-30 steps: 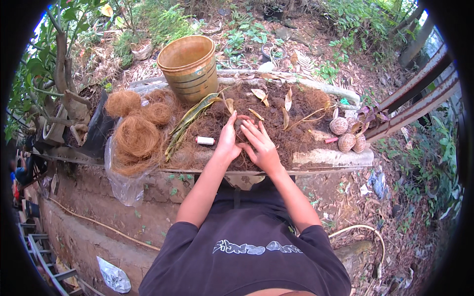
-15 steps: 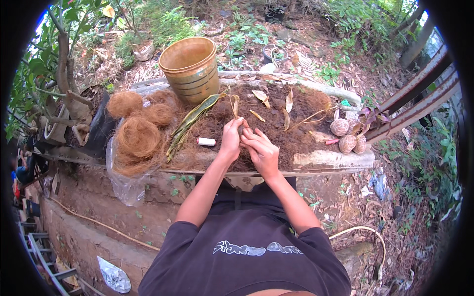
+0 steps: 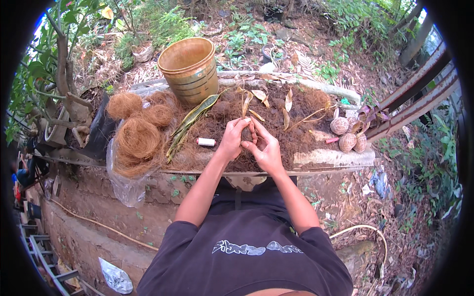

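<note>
In front of me both hands meet over the dark soil of the raised bed. My left hand is closed, its thumb and fingers pinching the base of a plant piece with a dry tan leaf sticking up. My right hand curls round the same piece from the other side. A dark bit shows between the fingers; most of what they grip is hidden. Left of the hands lies a white thread spool with a reddish end. Beyond it are long green-yellow leaves.
A brownish plastic pot stands at the back left. Coir fibre balls lie on a clear plastic bag at left. Several round, pale-netted brown bulbs sit at right near rusty metal bars. Loose dry leaves lie on the soil.
The dry leaf has swung right between my hands. My right fingers have shifted from lying over the left hand to pointing up around the piece, thumb toward the left hand.
</note>
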Demonstrator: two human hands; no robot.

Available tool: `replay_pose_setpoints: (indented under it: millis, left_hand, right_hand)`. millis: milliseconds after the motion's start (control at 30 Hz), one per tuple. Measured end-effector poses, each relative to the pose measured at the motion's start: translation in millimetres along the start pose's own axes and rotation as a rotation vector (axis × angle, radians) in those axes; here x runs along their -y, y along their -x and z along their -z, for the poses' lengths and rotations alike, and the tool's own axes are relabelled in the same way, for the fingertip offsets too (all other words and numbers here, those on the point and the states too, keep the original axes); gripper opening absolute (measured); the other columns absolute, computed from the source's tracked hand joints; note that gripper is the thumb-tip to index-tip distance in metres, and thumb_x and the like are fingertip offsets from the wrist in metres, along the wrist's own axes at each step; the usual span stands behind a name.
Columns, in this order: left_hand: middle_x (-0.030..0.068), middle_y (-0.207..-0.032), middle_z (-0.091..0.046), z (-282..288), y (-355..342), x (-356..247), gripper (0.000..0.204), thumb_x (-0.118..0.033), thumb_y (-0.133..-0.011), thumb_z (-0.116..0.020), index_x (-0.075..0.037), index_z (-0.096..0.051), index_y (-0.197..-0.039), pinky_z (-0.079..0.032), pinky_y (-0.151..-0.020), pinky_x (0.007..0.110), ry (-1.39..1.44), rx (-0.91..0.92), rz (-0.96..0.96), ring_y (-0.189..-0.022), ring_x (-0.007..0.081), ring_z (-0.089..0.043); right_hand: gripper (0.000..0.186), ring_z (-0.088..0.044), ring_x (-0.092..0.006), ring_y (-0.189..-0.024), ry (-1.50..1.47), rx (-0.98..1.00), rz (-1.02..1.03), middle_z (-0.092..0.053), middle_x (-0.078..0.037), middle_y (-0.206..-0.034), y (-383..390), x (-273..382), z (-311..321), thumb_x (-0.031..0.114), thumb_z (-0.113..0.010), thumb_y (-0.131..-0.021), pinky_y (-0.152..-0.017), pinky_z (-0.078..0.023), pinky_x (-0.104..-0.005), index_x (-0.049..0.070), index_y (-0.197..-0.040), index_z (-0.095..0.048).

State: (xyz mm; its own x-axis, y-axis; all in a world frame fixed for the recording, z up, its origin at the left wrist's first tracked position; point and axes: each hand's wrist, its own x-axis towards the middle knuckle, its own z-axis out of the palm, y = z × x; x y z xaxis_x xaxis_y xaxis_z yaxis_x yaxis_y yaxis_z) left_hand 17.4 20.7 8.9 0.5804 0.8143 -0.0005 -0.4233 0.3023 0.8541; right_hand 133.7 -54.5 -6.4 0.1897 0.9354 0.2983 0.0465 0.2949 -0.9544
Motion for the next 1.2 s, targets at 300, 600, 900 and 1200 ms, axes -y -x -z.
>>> replay_pose_setpoints:
  millis: [300, 600, 900, 1200]
  left_hand:
    - [0.0046, -0.072, -0.053, 10, -1, -2, 0.026, -0.026, -0.096, -0.049, -0.006, -0.052, -0.080, -0.052, -0.069, 0.038, 0.242, 0.016, 0.133, -0.072, 0.0224, -0.061]
    - [0.0016, -0.072, -0.048, -5, -2, -5, 0.023, -0.028, -0.095, -0.048, -0.010, -0.050, -0.081, -0.050, -0.063, 0.033, 0.656, 0.033, 0.182, -0.066, 0.0181, -0.052]
    - [0.0004, -0.073, -0.050, -11, 1, -5, 0.021, -0.028, -0.094, -0.053, -0.009, -0.057, -0.086, -0.045, -0.056, 0.030, 0.782, -0.147, 0.299, -0.063, 0.0160, -0.050]
    - [0.0053, -0.071, -0.055, -3, -1, 7, 0.025, -0.029, -0.097, -0.046, -0.009, -0.053, -0.083, -0.048, -0.052, 0.034, 0.620, -0.160, 0.242, -0.059, 0.0202, -0.056]
  right_hand:
    - [0.076, -0.058, -0.0164, -0.114, -0.216, 0.098, -0.152, -0.062, -0.011, -0.127, -9, 8, 4, 0.017, -0.084, -0.075, -0.100, -0.045, -0.0333, -0.004, -0.139, -0.049]
    - [0.069, -0.061, -0.0332, -0.117, 0.288, 0.049, 0.146, -0.061, -0.018, -0.129, -13, 28, 8, 0.002, -0.074, -0.072, -0.097, -0.049, -0.0381, 0.004, -0.137, -0.053]
    - [0.071, -0.057, -0.0335, -0.123, 0.430, 0.108, 0.269, -0.056, -0.019, -0.136, -14, 24, 13, -0.002, -0.069, -0.072, -0.100, -0.049, -0.0391, 0.005, -0.140, -0.050]
    - [0.068, -0.060, -0.0314, -0.120, 0.327, 0.086, 0.191, -0.060, -0.018, -0.131, -11, 16, 9, 0.004, -0.074, -0.071, -0.098, -0.050, -0.0373, 0.002, -0.135, -0.053]
